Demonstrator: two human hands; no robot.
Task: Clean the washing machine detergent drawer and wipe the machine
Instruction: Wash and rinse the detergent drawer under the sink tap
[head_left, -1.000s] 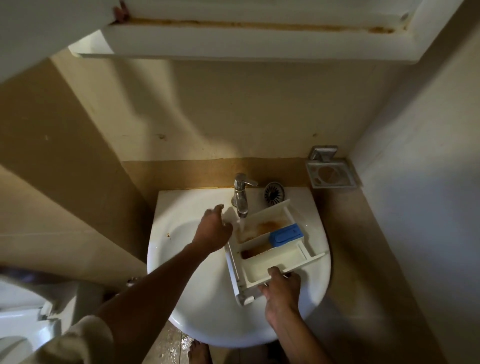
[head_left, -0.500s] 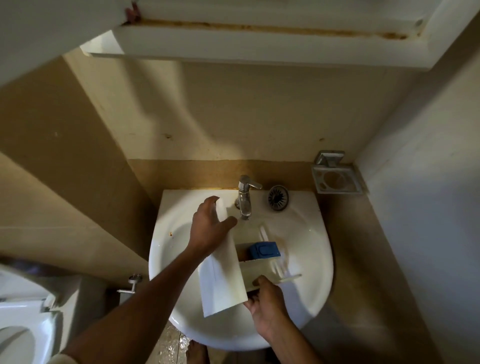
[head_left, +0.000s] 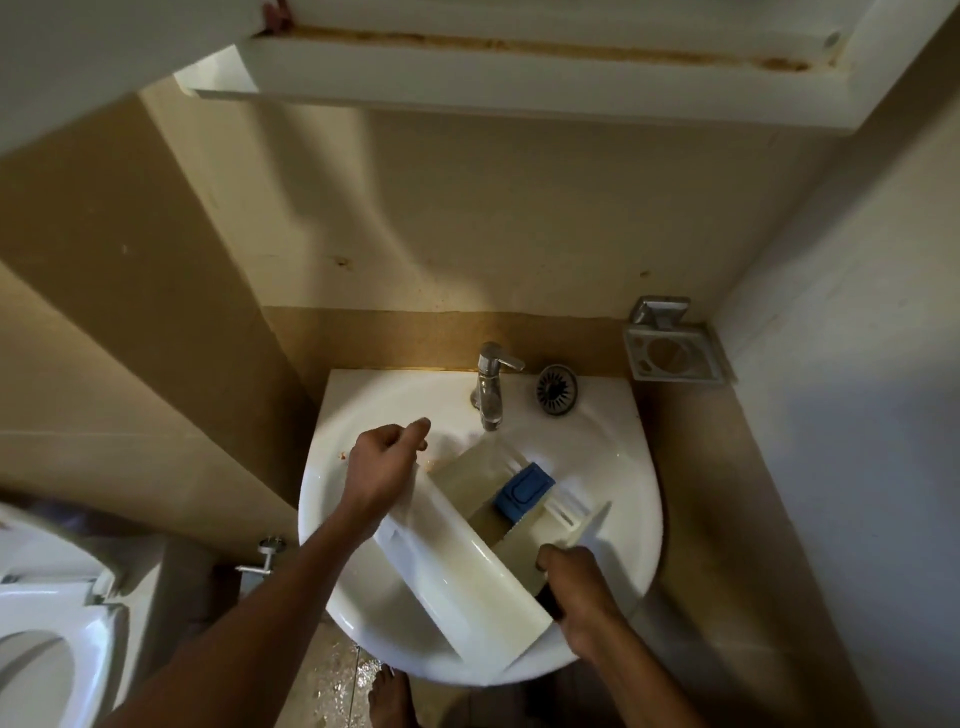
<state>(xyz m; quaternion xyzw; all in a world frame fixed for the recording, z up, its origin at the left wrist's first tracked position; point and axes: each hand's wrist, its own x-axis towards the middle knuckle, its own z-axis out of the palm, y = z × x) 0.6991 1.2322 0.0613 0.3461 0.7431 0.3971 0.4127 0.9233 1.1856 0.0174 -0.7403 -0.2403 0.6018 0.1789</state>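
Note:
The white detergent drawer lies tilted across the white washbasin, its long front panel facing me and its compartments turned toward the tap. A blue insert sits in the middle compartment. My left hand grips the drawer's upper left end. My right hand holds its lower right end near the basin's front rim. Part of the drawer's inside is hidden by the panel.
A chrome tap stands at the basin's back, with a loose drain strainer beside it. A metal soap holder is on the wall to the right. A toilet is at lower left. A cabinet hangs overhead.
The drawer has been tipped from lying open-side-up to tilted on edge, its front panel now toward me. Both hands shifted with it, and the view moved closer to the basin.

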